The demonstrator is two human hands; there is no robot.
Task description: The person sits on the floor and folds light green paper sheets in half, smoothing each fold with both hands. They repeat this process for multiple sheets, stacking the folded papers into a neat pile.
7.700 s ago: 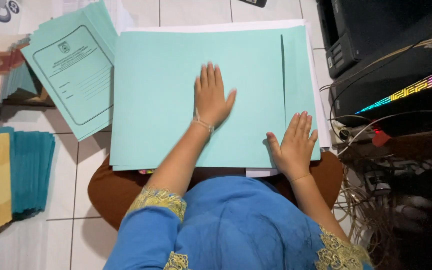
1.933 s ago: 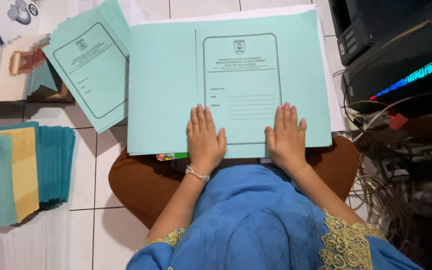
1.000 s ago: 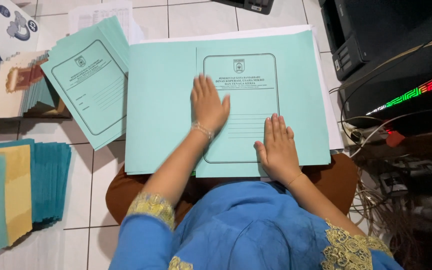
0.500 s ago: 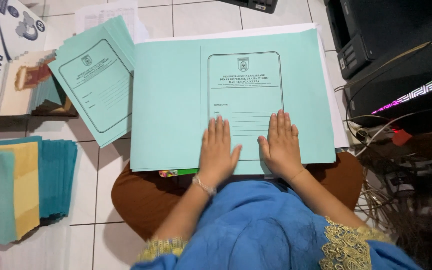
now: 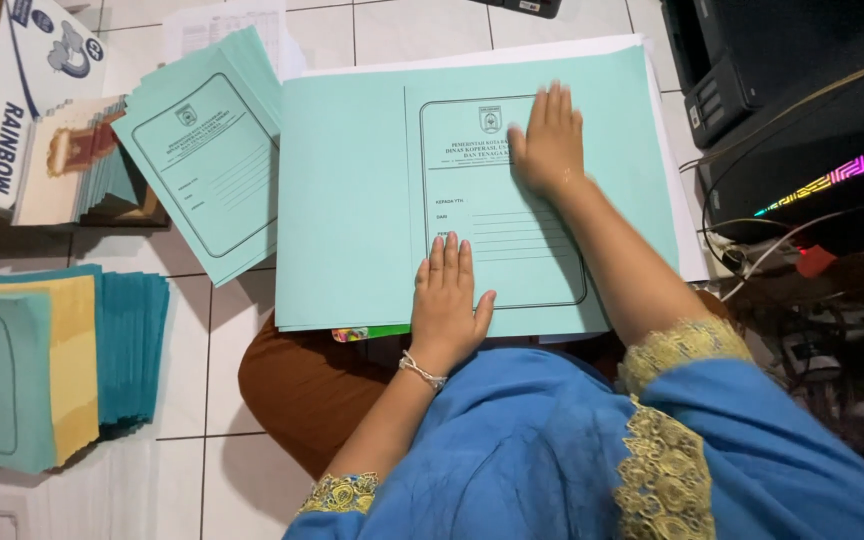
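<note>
Pressing flat and open, both hands (left [image 5: 447, 305], right [image 5: 549, 140]) rest on the pale-green folder [image 5: 352, 200], beside a white box [image 5: 27, 90].

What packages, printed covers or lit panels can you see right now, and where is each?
Large green folder: centre, printed frame, both hands flat on it.
Smaller green folders: upper left, fanned stack.
White box: far left, blue print.
Teal and yellow covers: lower left.
Rainbow light strip: right, dark unit.
</note>
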